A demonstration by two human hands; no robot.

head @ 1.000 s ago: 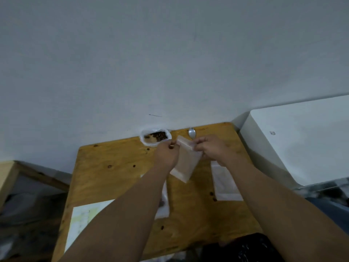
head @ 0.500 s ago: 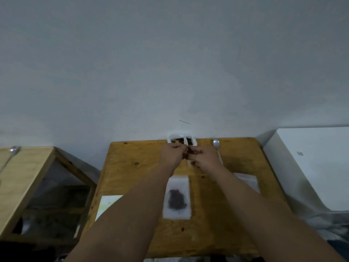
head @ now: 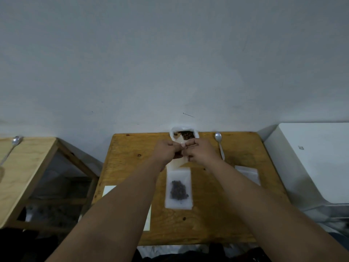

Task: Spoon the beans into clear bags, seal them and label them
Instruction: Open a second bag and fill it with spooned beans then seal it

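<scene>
At the far edge of the bench (head: 132,167): both hands meet just in front of the open sack of beans (head: 186,135), which stands against the wall.
Left hand (head: 166,151): curled closed, thumb and fingers pinching the top edge of an empty clear bag (head: 175,163).
Right hand (head: 200,151): also curled closed, pinching the same top edge from the other side; the bag hangs down between the two hands, its lower end reaching the bench.
Step in hand: by my reading, working the mouth of the empty bag open so it can be filled.
Doing it well: rub the two layers apart at the lip, then pull gently sideways; keep the mouth facing up and close to the sack so beans have little way to travel.
Filled bag (head: 179,188): lies flat on the bench, nearer the person than the sack, with a dark heap of beans inside; whether it is sealed I cannot tell.
Spoon (head: 220,146): rests on the bench just right of the sack, bowl towards the wall, untouched.
Spare bags (head: 249,174): right of the filled bag, near the right forearm.
White sheet (head: 108,190): left of the filled bag, partly under the left forearm; possibly labels, too unclear to say.
Risk: a hard tug may tear the thin film.
</scene>
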